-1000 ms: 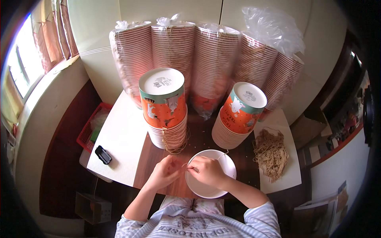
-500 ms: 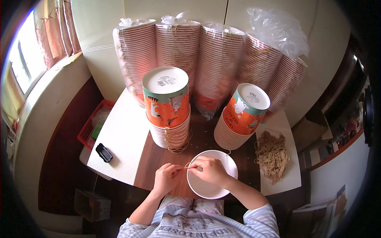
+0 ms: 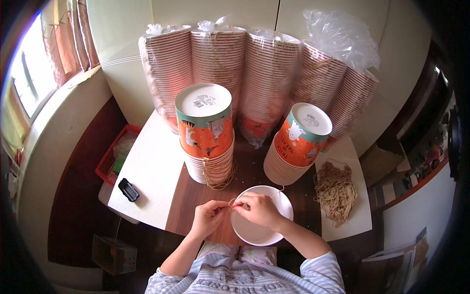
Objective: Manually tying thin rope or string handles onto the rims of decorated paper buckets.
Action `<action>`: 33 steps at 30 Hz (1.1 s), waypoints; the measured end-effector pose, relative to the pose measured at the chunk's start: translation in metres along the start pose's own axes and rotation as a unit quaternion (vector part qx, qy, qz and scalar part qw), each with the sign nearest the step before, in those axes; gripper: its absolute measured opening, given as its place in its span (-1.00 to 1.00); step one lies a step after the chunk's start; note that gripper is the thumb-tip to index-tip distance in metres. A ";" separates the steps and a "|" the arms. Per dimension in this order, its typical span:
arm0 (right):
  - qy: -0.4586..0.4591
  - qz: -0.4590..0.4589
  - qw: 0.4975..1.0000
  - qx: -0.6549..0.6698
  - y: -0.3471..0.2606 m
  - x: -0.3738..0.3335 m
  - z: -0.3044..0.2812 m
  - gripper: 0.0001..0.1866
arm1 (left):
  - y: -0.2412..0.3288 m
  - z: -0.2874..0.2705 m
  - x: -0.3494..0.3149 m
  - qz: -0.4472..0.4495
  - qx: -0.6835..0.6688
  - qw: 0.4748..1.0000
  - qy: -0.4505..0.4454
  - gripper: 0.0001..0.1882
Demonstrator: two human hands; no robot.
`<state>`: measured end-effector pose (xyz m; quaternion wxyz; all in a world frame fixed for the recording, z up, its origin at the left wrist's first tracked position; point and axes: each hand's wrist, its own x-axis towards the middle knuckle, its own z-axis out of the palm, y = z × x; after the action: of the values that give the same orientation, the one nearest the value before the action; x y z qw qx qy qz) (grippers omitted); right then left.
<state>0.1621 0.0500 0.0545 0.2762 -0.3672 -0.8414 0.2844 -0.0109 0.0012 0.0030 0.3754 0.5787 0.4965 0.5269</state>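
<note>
Between the fingertips of both hands is a thin tan cord [image 3: 231,202], bent into a small loop. My left hand [image 3: 207,218] pinches it from the left. My right hand [image 3: 259,210] pinches it from the right, over the near-left rim of a white paper bucket [image 3: 259,237]. That bucket stands mouth upward at the table's front edge. Another bit of cord shows at its far-right rim, and my right hand and wrist cover part of its inside. Whether the loop passes through the bucket wall is hidden by my fingers.
Two upside-down stacks of orange and teal buckets stand beyond, one left [image 3: 204,134] and one right [image 3: 296,142]. Cord loops [image 3: 219,175] hang on the left stack. A tangled cord pile [image 3: 337,191] lies right, a black plastic case [image 3: 128,189] left. Tall bagged bucket stacks [image 3: 218,63] line the back.
My left hand has shifted slightly right and up, closer to the right fingertips. The cord between them now forms a smaller, rounder loop.
</note>
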 end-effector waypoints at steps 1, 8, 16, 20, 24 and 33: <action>0.001 -0.002 1.000 -0.002 0.000 0.000 0.000 -0.89 | -0.001 0.000 -0.001 -0.016 -0.019 1.000 -0.008 -0.86; -0.001 0.004 1.000 -0.006 0.000 0.000 0.001 -0.90 | 0.010 -0.001 -0.003 -0.088 -0.160 0.982 -0.035 -0.84; 0.005 -0.014 1.000 -0.014 0.000 -0.001 0.002 -0.90 | 0.013 -0.001 -0.001 -0.108 -0.115 0.986 -0.046 -0.85; 0.010 -0.011 1.000 -0.005 -0.004 -0.001 0.000 -0.90 | 0.016 -0.004 0.000 -0.126 -0.150 0.978 -0.068 -0.88; 0.002 -0.011 1.000 -0.008 -0.005 -0.001 0.000 -0.90 | 0.010 -0.007 0.001 -0.130 -0.215 0.963 -0.097 -0.89; -0.001 -0.001 0.998 0.061 -0.020 -0.001 -0.018 -0.86 | 0.024 -0.012 0.007 -0.082 -0.293 0.946 -0.110 -0.70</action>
<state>0.1656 0.0431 0.0798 0.2972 -0.3484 -0.8233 0.3354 -0.0185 0.0018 0.0301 0.6225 0.4545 0.3217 0.5499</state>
